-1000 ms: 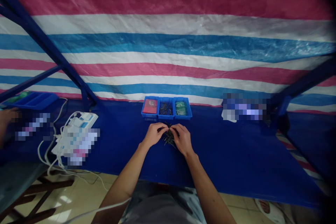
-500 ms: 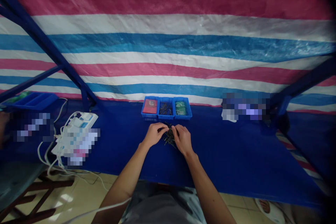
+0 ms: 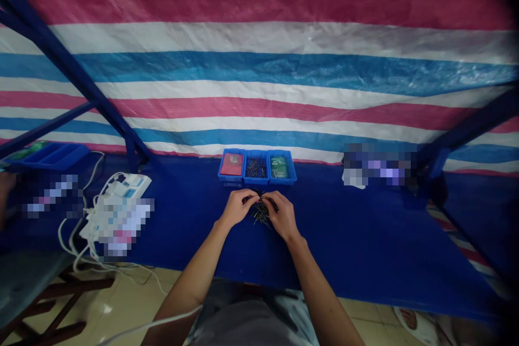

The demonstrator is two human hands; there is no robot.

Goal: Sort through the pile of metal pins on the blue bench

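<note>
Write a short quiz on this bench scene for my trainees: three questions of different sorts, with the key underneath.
1. Multiple choice. In the row of three blue bins, what is the main colour of the contents of the left-hand one? A) green B) red C) black
2. True or false. The white power strip lies to the left of both the left hand and the right hand.
3. Fill the gap. The two hands are close together at a loose ____ of thin, dark pieces.

Key: 1 B; 2 true; 3 pile
</note>
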